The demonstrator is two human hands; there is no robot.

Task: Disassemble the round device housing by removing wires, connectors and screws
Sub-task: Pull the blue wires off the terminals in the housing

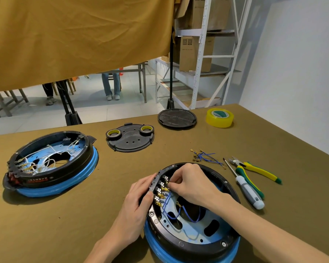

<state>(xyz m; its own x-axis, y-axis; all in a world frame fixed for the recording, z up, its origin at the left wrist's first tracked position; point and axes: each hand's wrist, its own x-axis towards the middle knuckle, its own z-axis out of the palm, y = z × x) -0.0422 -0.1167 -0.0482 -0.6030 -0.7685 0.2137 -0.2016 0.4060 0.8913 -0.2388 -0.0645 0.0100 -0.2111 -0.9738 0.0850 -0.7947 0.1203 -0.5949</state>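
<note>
A round black housing point(203, 245) with a blue ring under it lies open side up in front of me. Blue wires point(179, 213) loop across its metal plate to a row of brass connectors point(160, 194) on the left rim. My left hand point(137, 204) grips the outside of that rim by the switch block. My right hand point(190, 185) reaches into the housing, and its fingertips pinch one connector near the top of the row. Several removed blue wires point(205, 158) with brass terminals lie on the table behind the housing.
A screwdriver point(245, 188) and yellow-green pliers point(254, 169) lie right of the housing. A second housing point(51, 162) with white wires sits at left. Two black cover plates point(130, 139) point(177, 115), tape rolls on one, and a yellow tape roll point(219, 117) lie further back.
</note>
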